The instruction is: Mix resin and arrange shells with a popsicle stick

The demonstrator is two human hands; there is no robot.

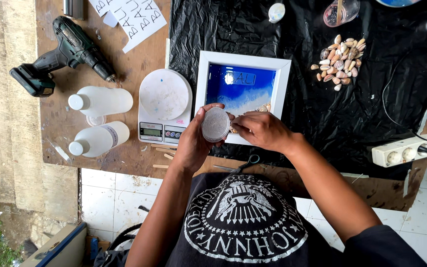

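Two hands meet at the near edge of the white frame [201, 94]: the left hand [193, 143] curls its fingers round a small round container of pale sand [216, 124], tipped toward the frame, while the right hand [260, 129] pinches its fingertips narrowly at the frame's lower rim, though what they grip I cannot tell. Inside the frame, blue fill and a white wave band look done; a few shells sit at its near corner, so the beach strip seems partly laid. Right of the frame, a heap of shells [339, 62] waits unused. Left of it stand a scale [165, 106] and two bottles [100, 118].
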